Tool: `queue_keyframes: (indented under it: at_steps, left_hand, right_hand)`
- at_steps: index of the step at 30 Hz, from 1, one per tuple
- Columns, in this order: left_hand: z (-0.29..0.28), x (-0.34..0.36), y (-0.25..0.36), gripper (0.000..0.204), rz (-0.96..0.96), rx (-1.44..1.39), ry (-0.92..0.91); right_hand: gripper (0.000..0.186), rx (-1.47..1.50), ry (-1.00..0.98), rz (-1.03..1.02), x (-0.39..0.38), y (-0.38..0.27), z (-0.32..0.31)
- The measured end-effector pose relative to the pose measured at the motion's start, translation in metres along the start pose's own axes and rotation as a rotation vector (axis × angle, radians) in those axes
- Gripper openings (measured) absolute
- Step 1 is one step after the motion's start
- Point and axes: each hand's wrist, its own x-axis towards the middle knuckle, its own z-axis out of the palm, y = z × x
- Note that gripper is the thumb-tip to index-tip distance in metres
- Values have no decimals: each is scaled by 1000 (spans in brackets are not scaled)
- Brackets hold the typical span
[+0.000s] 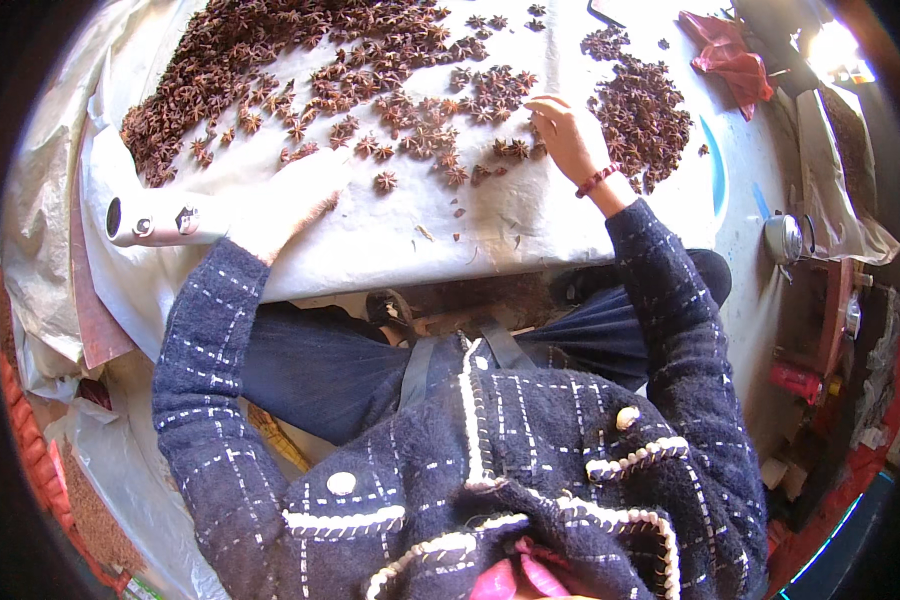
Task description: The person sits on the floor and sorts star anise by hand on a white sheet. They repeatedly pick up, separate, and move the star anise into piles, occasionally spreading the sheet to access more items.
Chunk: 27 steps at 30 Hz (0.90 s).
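Dried star anise pods (pixel 415 120) lie scattered over a white sheet (pixel 390 240) in front of me. My left hand (pixel 305 190) reaches out low over the sheet, beside the nearest pods. Strong glare washes out its fingers, so their pose and any grip are hidden. My right hand (pixel 570 140), with a red bracelet at the wrist, is between the scattered pods and a denser pile of star anise (pixel 645 120) on the right. Its fingers are loosely bent and apart, pointing left, close to a few pods. Nothing shows between them.
A large heap of star anise (pixel 210 70) covers the far left. By my left forearm is a silver cylinder (pixel 160 220) with a dark round end. A crumpled red bag (pixel 730 60) lies far right, with a round metal tin (pixel 782 238) nearer. My legs (pixel 310 360) are below the sheet's edge.
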Motion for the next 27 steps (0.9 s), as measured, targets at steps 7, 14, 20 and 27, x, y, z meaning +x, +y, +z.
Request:
queue_keyframes:
  at_steps: [7,14,20,27]
  left_hand:
    - [-24,9,25,31,12,192,-83]
    - [-27,19,22,19,87,322,129]
    - [-5,24,33,18,-127,177,432]
    - [-4,23,35,21,-357,9,475]
  right_hand:
    - [16,-188,-12,-158,77,11,34]
    - [15,-164,-136,-70,103,14,66]
    - [23,-199,-8,-125,71,3,44]
    - [21,-291,-137,-261,71,-8,39]
